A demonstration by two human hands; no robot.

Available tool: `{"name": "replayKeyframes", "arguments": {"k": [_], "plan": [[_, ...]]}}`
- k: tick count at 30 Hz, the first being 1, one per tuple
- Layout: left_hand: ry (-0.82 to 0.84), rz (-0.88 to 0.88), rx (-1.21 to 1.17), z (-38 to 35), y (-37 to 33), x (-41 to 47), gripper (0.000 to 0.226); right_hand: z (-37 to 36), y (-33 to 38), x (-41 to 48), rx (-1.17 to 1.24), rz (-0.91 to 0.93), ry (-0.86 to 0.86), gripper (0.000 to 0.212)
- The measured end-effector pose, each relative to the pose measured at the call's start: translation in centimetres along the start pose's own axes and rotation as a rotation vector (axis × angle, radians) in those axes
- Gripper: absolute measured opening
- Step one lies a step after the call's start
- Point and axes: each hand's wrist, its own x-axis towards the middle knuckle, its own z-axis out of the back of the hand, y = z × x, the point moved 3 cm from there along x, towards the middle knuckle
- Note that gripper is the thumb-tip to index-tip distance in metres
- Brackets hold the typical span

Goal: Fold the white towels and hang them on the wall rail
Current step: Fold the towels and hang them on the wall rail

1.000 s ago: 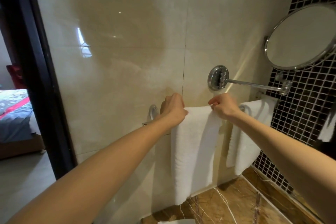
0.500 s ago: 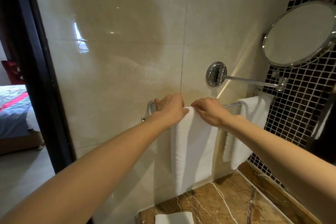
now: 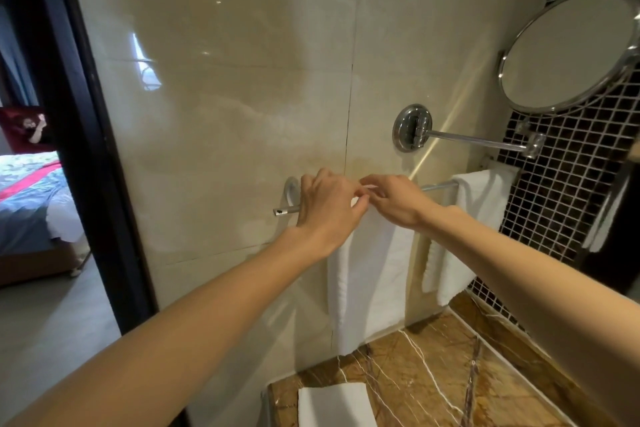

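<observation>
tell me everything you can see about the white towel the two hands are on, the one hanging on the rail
The white towel is plush, terry-looking cloth, folded into a long narrow strip and draped over the chrome wall rail near its left end. It hangs straight down against the beige tiled wall, with its lower edge at the back of the brown marble counter; whether they touch is unclear. The left hand and right hand grip its top fold at the rail, hiding it there.

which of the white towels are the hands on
The left towel on the rail: left hand and right hand hold its top. The right towel hangs untouched; the folded towel lies on the counter.
</observation>
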Motion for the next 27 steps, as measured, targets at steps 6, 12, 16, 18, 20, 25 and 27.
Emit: {"name": "replayKeyframes", "arguments": {"k": [6,12,16,18,20,25,27], "plan": [[0.054,0.042,-0.307,-1.1,0.3,-5.7,0.025,-0.4,1.0,-0.3,-0.061,-0.007,0.026,0.041],[0.185,0.294,-0.362,-6.1,3.3,-11.0,0.023,-1.2,1.6,-0.7,-0.075,-0.026,-0.045,0.039],[0.306,0.438,-0.363,-10.1,5.8,-14.0,0.041,-1.3,1.5,-0.8,-0.059,-0.027,-0.054,0.038],[0.427,0.491,-0.393,-12.2,6.6,-15.0,0.059,-1.3,1.6,-0.9,-0.048,-0.026,-0.066,0.037],[0.535,0.534,-0.389,-14.2,6.9,-15.8,0.066,-1.4,1.7,-1.0,-0.027,-0.036,-0.088,0.036],[0.668,0.579,-0.367,-18.1,7.3,-16.4,0.064,-1.5,1.7,-1.1,-0.003,-0.03,-0.121,0.034],[0.663,0.625,-0.372,-19.4,7.4,-16.2,0.058,-1.4,1.5,-1.0,0.006,-0.019,-0.125,0.033]]}}
